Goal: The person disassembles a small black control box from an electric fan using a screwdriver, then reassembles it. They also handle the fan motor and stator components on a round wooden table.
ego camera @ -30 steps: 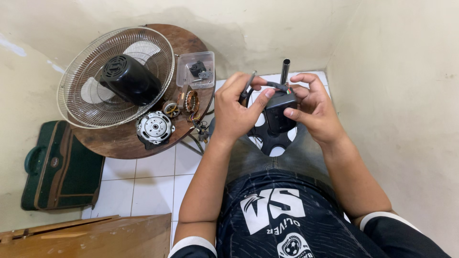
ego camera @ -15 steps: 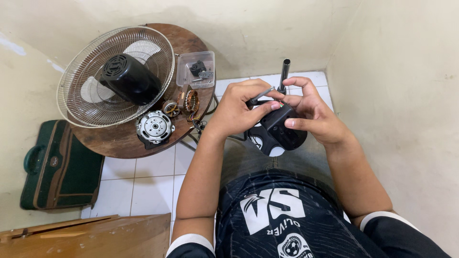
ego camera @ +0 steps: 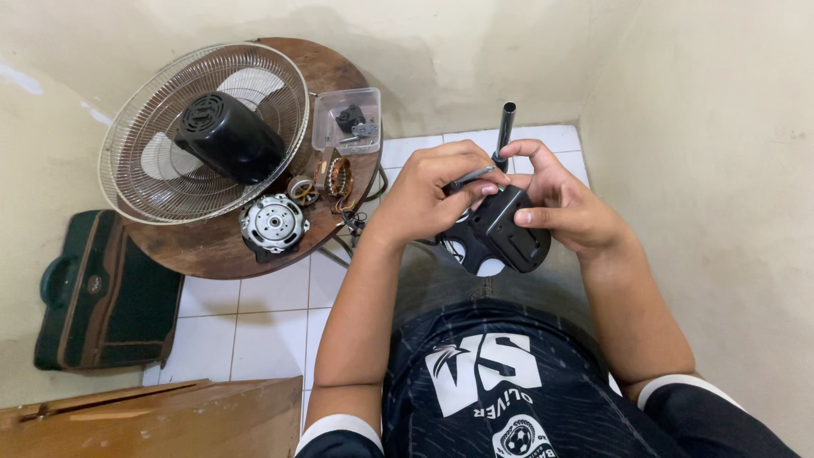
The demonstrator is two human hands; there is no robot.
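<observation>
While the wire fan guard (ego camera: 203, 136) with its black motor cover (ego camera: 229, 136) lies stripped on the round wooden table (ego camera: 212, 250), beside the silver motor plate (ego camera: 273, 225) and copper winding (ego camera: 339, 182), disassembly looks well along. Right hand (ego camera: 564, 208) grips the black fan housing (ego camera: 509, 229) over the lap; left hand (ego camera: 428, 191) pinches a thin metal tool (ego camera: 471, 177) against it. Housing apparently still being worked.

A round wooden table (ego camera: 203, 250) stands at ten o'clock. On it lies a wire fan guard (ego camera: 144, 170) with a black motor cover (ego camera: 229, 136) resting inside. At its four o'clock sit a silver motor plate (ego camera: 273, 223), a copper coil (ego camera: 340, 180) and a clear plastic box (ego camera: 346, 119). A dark green case (ego camera: 102, 293) rests on the floor at eight o'clock, a wooden board (ego camera: 170, 420) at seven.
</observation>
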